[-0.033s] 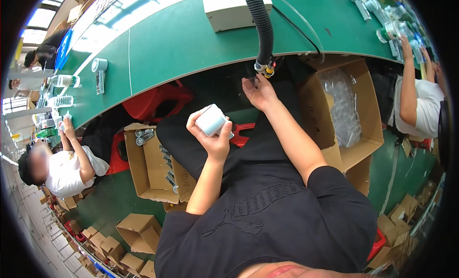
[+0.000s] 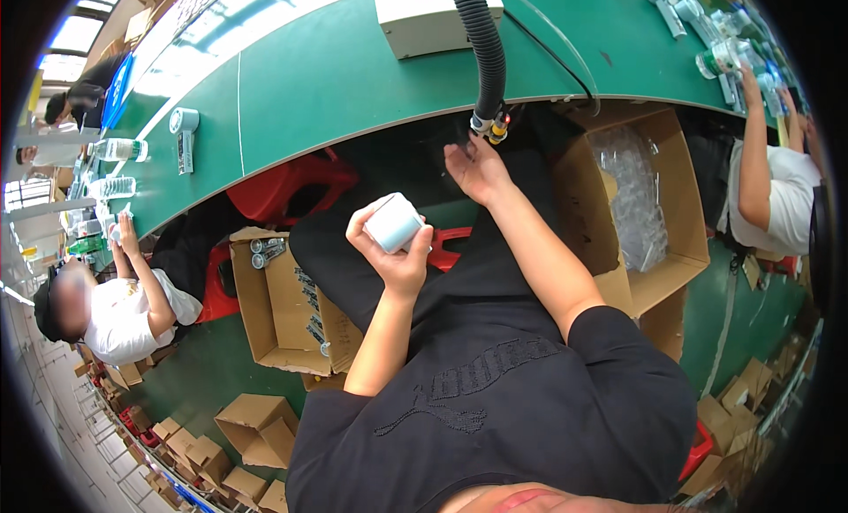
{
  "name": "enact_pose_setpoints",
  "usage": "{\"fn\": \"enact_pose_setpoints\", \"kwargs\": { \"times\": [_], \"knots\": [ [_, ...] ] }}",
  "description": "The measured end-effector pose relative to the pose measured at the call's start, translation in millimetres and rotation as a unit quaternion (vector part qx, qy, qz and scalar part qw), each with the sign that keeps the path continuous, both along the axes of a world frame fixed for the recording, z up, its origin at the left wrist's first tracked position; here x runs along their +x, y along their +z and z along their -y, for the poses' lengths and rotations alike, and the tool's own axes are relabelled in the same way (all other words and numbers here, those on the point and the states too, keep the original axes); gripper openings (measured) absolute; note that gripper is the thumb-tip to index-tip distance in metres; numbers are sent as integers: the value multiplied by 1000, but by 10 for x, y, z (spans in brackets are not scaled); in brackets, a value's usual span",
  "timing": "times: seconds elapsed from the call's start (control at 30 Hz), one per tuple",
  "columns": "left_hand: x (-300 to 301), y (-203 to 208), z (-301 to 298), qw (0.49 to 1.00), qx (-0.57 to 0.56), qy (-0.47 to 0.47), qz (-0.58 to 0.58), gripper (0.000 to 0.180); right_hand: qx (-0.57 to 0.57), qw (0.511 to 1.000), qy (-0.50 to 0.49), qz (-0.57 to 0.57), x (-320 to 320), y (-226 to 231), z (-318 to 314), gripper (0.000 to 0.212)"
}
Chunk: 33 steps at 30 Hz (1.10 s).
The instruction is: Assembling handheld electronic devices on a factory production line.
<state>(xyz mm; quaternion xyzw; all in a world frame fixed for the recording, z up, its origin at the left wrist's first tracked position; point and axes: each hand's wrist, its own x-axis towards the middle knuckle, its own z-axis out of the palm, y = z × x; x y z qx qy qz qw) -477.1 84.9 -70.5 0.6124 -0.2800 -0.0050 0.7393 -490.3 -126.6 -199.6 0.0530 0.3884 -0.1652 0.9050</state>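
Note:
My left hand [image 2: 389, 257] is closed around a white, rounded cylindrical housing [image 2: 394, 223], raised above my lap with its smooth side up. Under the bench edge, my right hand [image 2: 481, 173] is palm up with curled fingers, just below the nozzle [image 2: 490, 127] of a black corrugated hose [image 2: 481, 49]. A faint, see-through plastic piece [image 2: 454, 150] shows at its fingertips, blurred against the dark background. Its outline cannot be made out.
A carton [image 2: 676, 248] of clear plastic parts stands right of my lap. A carton [image 2: 278, 323] with small grey parts stands left. On the green bench [image 2: 309, 89] are a white machine box [image 2: 424, 27] and a white device [image 2: 184, 120]. Co-workers sit on both sides.
My right hand's fingers shift slightly up and left near the nozzle, and the clear piece looks more blurred. The white housing turns a little in my left hand.

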Motion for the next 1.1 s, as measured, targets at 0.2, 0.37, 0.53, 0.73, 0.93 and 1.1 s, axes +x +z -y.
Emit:
{"fn": "enact_pose_setpoints", "kwargs": {
  "times": [0.2,0.37,0.53,0.73,0.93,1.1],
  "knots": [
    [-92,-11,-33,968,-57,-39,-242,66,-604,795,36,-28,-116,198,-272,48],
    [-117,-72,-104,966,-43,-31,-254,64,-596,801,51,-22,-297,354,-313,39],
    [-92,180,-96,981,-108,10,-159,69,17,988,43,146,-396,317,-395,25],
    [-20,330,-258,965,-53,53,253,92,-14,943,245,223,-346,746,-1055,35],
    [-328,668,-417,958,-84,-39,270,96,-76,922,222,307,-412,979,-1302,33],
    [-307,863,-475,944,-194,-74,256,97,-108,866,306,381,-530,1004,-1238,33]
  ]
}}
